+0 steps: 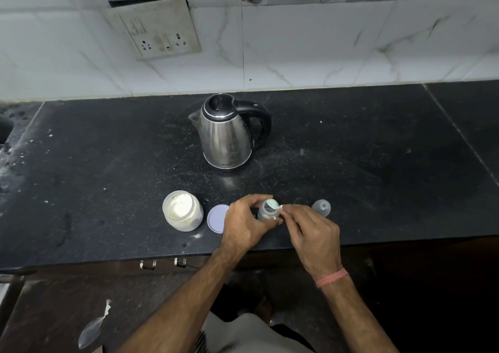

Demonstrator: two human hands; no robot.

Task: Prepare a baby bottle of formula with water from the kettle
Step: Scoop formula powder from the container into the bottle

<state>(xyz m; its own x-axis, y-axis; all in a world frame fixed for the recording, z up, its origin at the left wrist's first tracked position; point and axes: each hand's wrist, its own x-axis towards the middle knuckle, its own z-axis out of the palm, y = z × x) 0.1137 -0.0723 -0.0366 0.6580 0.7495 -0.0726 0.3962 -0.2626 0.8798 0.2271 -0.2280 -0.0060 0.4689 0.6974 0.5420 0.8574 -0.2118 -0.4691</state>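
Observation:
A small clear baby bottle [266, 212] stands uncapped near the front edge of the black counter [108, 169]. My left hand [247, 221] grips the bottle's body from the left. My right hand [313, 233] pinches a small pale scoop [273, 204] whose bowl sits over the bottle's mouth. An open jar of white formula powder [182, 213] stands to the left, with its lilac lid [217, 219] lying flat beside it. The steel kettle [229, 133] with a black handle stands behind, lid shut.
The bottle's clear cap [322, 207] sits on the counter to the right of my hands. A tiled wall with a socket panel [154, 28] rises behind the counter. A sink edge [5, 131] shows at far left. Drawer handles [162, 263] sit below the counter's front edge.

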